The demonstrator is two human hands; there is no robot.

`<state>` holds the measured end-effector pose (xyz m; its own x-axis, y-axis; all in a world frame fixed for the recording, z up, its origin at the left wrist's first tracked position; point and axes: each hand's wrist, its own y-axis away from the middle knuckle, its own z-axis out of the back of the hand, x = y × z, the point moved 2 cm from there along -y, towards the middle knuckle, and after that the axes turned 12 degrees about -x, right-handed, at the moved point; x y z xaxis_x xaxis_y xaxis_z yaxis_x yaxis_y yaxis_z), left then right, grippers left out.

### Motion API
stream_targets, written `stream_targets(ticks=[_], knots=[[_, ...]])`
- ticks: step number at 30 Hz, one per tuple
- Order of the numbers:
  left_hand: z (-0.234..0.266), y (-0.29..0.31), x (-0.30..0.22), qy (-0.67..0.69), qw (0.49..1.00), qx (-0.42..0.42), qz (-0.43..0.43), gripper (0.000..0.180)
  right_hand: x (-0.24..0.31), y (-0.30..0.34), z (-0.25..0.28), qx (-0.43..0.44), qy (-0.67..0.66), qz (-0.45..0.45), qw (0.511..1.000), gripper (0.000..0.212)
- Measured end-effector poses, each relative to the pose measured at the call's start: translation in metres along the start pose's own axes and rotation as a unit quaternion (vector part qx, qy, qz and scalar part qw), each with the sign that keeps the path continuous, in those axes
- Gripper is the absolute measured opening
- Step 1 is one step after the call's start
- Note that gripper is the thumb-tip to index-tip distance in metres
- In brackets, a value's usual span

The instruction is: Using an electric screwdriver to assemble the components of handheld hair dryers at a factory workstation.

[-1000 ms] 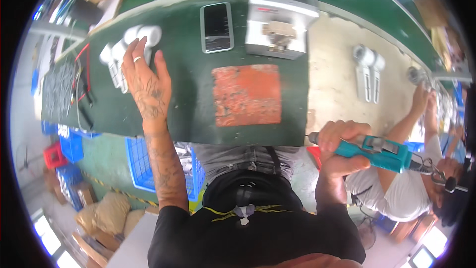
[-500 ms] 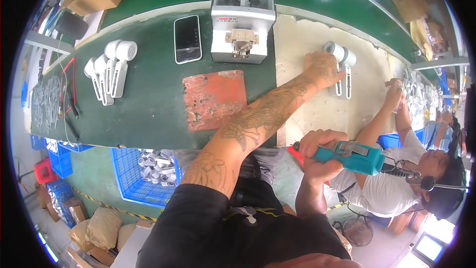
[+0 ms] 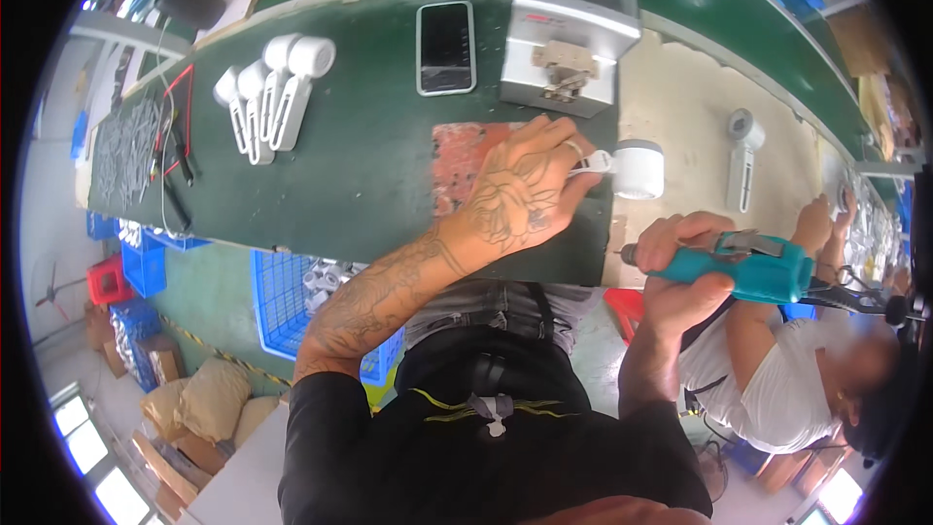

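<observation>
My left hand (image 3: 530, 190) is closed around the handle of a white round-headed handheld piece (image 3: 639, 170), over a worn red mat (image 3: 455, 160). The piece's head points right; the fingers hide most of its handle. In my right hand (image 3: 671, 243), near the table's front edge, is a teal electric screwdriver (image 3: 758, 272), lying sideways with its tip to the left. One similar white piece (image 3: 746, 131) lies on the pale board at the right. Several more white pieces (image 3: 292, 68) lie grouped on the green table at the left.
A grey screw feeder (image 3: 569, 34) stands behind the mat, beside a phone (image 3: 446, 49). Loose grey parts and cables (image 3: 131, 156) lie far left. A blue crate (image 3: 277, 316) of white parts sits below the table edge. A co-worker (image 3: 768, 379) in a white shirt works at the right.
My left hand has taken one of the two white pieces from the pale board and brought it left over the red mat. The screwdriver stays in my right hand. The view has shifted.
</observation>
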<state>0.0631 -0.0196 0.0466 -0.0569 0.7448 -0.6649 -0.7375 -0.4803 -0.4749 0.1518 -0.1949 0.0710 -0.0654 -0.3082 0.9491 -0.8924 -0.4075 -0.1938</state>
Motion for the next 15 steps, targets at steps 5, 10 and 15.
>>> stream_targets(ticks=[5, 10, 15], knots=[[0.026, 0.017, 0.030, -0.004, 0.999, -0.034, -0.014, 0.020, -0.011, -0.038, -0.048, 0.040, -0.071, 0.027, 0.996, 0.079], [0.026, 0.018, 0.056, 0.011, 0.999, 0.044, 0.002, 0.022, -0.024, -0.085, -0.109, 0.032, -0.034, 0.135, 0.990, 0.066], [0.024, 0.022, 0.058, 0.045, 0.999, 0.006, -0.006, 0.022, -0.040, -0.104, -0.134, 0.035, 0.006, 0.190, 0.981, 0.043]])
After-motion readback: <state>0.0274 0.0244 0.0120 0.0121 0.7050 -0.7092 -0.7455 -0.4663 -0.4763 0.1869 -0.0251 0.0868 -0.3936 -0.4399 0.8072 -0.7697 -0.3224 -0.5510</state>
